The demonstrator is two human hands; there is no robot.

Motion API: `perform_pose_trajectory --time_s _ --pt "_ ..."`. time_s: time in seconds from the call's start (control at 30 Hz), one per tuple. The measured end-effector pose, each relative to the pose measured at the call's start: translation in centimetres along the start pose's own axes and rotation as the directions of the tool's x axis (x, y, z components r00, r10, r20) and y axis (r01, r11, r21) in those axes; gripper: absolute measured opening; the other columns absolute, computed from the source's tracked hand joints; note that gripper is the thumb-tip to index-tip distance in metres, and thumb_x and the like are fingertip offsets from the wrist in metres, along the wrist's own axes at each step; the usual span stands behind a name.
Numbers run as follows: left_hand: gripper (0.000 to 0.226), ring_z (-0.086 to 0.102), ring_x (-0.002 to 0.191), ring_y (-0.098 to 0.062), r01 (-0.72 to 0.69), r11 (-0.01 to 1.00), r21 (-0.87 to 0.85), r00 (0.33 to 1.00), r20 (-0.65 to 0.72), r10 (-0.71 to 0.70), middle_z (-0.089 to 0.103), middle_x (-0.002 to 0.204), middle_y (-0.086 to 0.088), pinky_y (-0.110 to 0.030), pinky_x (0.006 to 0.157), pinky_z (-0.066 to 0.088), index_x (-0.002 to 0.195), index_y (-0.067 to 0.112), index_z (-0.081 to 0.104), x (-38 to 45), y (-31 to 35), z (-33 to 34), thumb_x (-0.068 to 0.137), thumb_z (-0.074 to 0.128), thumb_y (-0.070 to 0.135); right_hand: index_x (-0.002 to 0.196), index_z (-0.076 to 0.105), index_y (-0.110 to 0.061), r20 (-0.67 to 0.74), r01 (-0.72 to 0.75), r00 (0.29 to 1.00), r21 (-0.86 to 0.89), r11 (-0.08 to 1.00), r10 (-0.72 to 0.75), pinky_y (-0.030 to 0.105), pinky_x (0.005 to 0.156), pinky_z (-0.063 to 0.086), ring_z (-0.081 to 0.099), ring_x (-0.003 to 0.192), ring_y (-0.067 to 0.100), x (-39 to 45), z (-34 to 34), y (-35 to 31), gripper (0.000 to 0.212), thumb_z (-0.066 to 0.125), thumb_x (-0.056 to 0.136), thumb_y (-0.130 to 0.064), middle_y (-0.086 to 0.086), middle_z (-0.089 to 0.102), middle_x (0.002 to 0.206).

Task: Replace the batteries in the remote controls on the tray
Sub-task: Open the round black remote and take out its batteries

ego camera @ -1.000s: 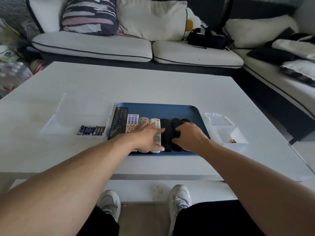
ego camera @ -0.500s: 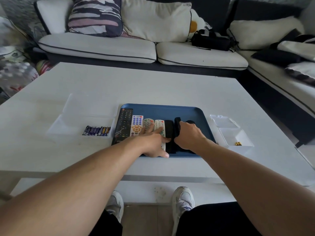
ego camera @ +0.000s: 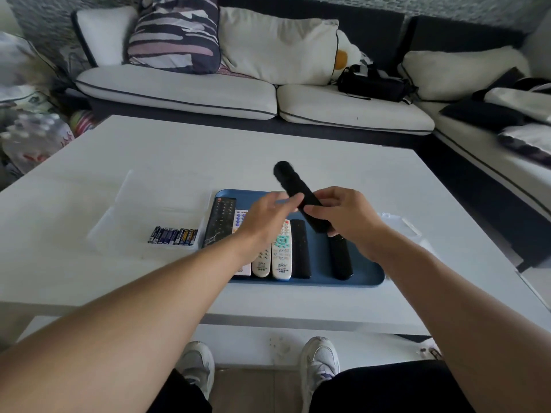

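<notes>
My right hand point(ego camera: 346, 216) grips a slim black remote point(ego camera: 293, 186) and holds it tilted in the air above the blue tray point(ego camera: 366, 278). My left hand point(ego camera: 268, 217) hovers beside it with fingers stretched out, fingertips near the remote's middle. On the tray lie several more remotes: a wide black one point(ego camera: 220, 222) at the left, white ones point(ego camera: 281, 254) in the middle, and two slim black ones point(ego camera: 300, 248) at the right. A row of several batteries point(ego camera: 174, 236) lies in a clear box point(ego camera: 125, 210) left of the tray.
A second clear box point(ego camera: 413, 226) sits right of the tray, mostly hidden by my right arm. The white coffee table point(ego camera: 268, 150) stretches toward a sofa point(ego camera: 253, 93) with cushions and a black bag point(ego camera: 372, 83). My shoes point(ego camera: 319, 362) show under the table edge.
My right hand has lifted a slim black remote off the tray into the air. My left hand has risen from the white remotes toward it.
</notes>
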State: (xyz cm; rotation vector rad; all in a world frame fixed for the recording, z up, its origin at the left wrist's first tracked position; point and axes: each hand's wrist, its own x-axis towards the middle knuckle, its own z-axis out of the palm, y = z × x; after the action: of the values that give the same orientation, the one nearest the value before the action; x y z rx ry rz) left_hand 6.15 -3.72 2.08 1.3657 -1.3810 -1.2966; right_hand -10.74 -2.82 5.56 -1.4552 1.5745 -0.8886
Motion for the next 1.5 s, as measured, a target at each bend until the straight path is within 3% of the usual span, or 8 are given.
perform_pose_trajectory --time_s 0.17,0.3,0.7,0.97,1.07,1.2,1.37,1.5 --pt "0.019 0.071 0.082 -0.008 -0.094 0.977 -0.189 0.965 -0.258 0.043 0.074 0.086 0.008 -0.031 0.082 0.056 0.1 0.019 0.065 -0.5 0.8 0.3 0.092 0.071 0.036 0.105 0.073 -0.011 0.114 -0.135 0.987 0.231 0.963 0.111 0.022 0.064 0.053 0.071 0.076 0.015 -0.5 0.6 0.1 0.027 0.078 0.086 -0.029 0.006 0.075 0.091" --pt "0.021 0.077 0.087 -0.02 -0.11 0.95 -0.293 0.975 -0.218 0.046 0.078 0.092 -0.003 -0.043 0.09 0.06 0.109 0.013 0.06 -0.4 0.5 0.3 0.096 0.069 0.026 0.112 0.071 0.002 0.277 -0.283 0.944 0.397 0.873 0.18 0.024 0.072 0.057 0.067 0.083 0.018 -0.6 1.1 0.5 0.038 0.074 0.089 -0.029 0.011 0.071 0.098" --pt "0.032 0.077 0.086 -0.026 -0.083 0.912 -0.401 0.981 -0.195 0.003 0.078 0.096 -0.011 -0.048 0.09 0.06 0.115 0.007 0.057 -0.1 0.1 -0.7 0.089 0.076 0.011 0.108 0.073 -0.005 0.178 -0.203 0.973 0.357 0.912 0.148 0.025 0.071 0.058 0.072 0.082 0.017 -0.5 1.5 0.3 0.028 0.078 0.086 -0.022 0.011 0.075 0.1" --pt "0.033 0.078 0.085 -0.026 -0.064 0.932 -0.357 0.979 -0.205 -0.012 0.077 0.099 -0.011 -0.043 0.088 0.061 0.115 0.007 0.058 0.0 -0.5 -0.9 0.087 0.077 0.007 0.104 0.072 -0.032 -0.079 0.097 0.989 -0.263 0.96 -0.122 0.008 0.056 0.04 0.063 0.068 -0.004 -0.9 1.7 1.0 0.034 0.087 0.073 -0.032 -0.02 0.068 0.086" --pt "0.015 0.077 0.087 -0.027 -0.061 0.911 -0.408 0.975 -0.219 -0.033 0.073 0.104 -0.014 -0.04 0.08 0.063 0.11 0.01 0.06 -0.1 -0.1 -0.8 0.099 0.064 0.02 0.105 0.075 -0.036 0.015 0.13 0.991 -0.382 0.915 -0.135 0.02 0.057 0.045 0.061 0.066 0.003 -1.4 1.7 0.6 0.022 0.078 0.083 -0.037 -0.017 0.063 0.066" --pt "0.022 0.077 0.084 -0.024 -0.035 0.939 -0.343 0.947 -0.312 -0.078 0.072 0.103 -0.012 -0.044 0.075 0.064 0.11 0.011 0.059 0.3 -0.4 -1.0 0.103 0.056 0.032 0.104 0.075 -0.036 0.127 0.144 0.987 -0.441 0.886 -0.097 0.033 0.078 0.056 0.069 0.079 0.02 -1.8 1.3 0.4 0.017 0.069 0.089 -0.042 -0.006 0.073 0.089" --pt "0.025 0.073 0.079 -0.022 -0.003 0.925 -0.381 0.879 -0.443 -0.179 0.075 0.095 -0.009 -0.037 0.053 0.061 0.107 0.013 0.057 0.6 -0.5 -2.5 0.105 0.05 0.037 0.107 0.07 -0.034 0.217 0.159 0.975 -0.496 0.853 -0.055 0.013 0.07 0.045 0.063 0.081 -0.006 -2.5 -0.6 0.9 0.037 0.085 0.075 -0.044 -0.02 0.07 0.089" --pt "0.029 0.072 0.072 -0.021 0.14 0.834 -0.534 0.876 -0.325 -0.355 0.075 0.092 -0.009 -0.028 0.043 0.054 0.1 0.018 0.056 0.5 -0.4 -3.3 0.106 0.046 0.044 0.098 0.072 -0.032 0.36 0.208 0.932 -0.609 0.766 0.032 0.023 0.079 0.054 0.066 0.081 -0.004 -3.7 -0.1 2.1 0.04 0.091 0.065 -0.045 -0.021 0.072 0.088"
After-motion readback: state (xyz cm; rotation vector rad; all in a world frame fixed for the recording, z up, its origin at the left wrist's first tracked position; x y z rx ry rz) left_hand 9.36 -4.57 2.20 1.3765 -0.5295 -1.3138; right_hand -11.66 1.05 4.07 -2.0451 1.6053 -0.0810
